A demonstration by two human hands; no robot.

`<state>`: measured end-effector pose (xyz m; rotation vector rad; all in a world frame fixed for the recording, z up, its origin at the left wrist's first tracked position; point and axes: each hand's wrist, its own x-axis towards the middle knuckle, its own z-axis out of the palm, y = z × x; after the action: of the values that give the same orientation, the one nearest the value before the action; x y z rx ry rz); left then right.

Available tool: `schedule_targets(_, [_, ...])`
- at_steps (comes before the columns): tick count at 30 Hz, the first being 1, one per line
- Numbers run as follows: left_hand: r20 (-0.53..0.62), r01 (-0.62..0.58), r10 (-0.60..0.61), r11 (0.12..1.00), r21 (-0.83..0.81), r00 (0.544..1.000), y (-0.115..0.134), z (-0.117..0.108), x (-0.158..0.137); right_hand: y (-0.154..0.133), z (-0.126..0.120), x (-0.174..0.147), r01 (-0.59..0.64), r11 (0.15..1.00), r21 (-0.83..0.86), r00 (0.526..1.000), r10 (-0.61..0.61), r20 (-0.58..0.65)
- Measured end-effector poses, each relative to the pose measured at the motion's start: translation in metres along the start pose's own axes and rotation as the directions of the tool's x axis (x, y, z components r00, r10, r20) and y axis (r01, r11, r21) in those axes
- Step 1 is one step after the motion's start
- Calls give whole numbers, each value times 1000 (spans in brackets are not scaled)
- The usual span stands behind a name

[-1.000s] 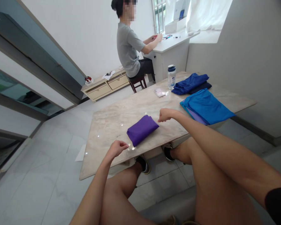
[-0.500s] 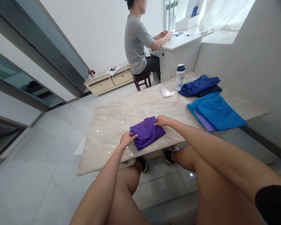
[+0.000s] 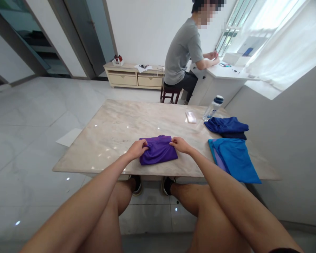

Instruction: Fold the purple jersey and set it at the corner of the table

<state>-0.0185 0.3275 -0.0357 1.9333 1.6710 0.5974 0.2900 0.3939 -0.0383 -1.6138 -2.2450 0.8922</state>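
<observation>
A folded purple garment (image 3: 159, 153) lies near the front edge of the marble-topped table (image 3: 116, 116). My left hand (image 3: 137, 149) pinches its left side between thumb and fingers. At the opposite side, my right hand (image 3: 180, 144) grips the upper right edge with closed fingertips. The garment is a flat, roughly rectangular bundle with some wrinkles; its exact kind is not clear. To the right of my right arm lies a folded bright blue garment (image 3: 238, 158), with a lilac cloth (image 3: 219, 160) showing under its left side.
Behind the bright blue cloth sits a dark blue folded garment (image 3: 226, 125). A clear water bottle (image 3: 212, 109) with a dark cap and a small blurred packet (image 3: 191, 117) stand near the back. A person in a grey shirt (image 3: 183, 52) sits at a white desk (image 3: 226, 72).
The view has levelled and turned left, so the table looks straighter. Both hands remain on the purple garment, which stays folded in about the same place on the table.
</observation>
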Motion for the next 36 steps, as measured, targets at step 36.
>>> schedule_targets(36, [28, 112, -121, 969, 218, 992, 13, 46, 2, -38, 39, -5, -67, 894, -443, 969, 164, 184])
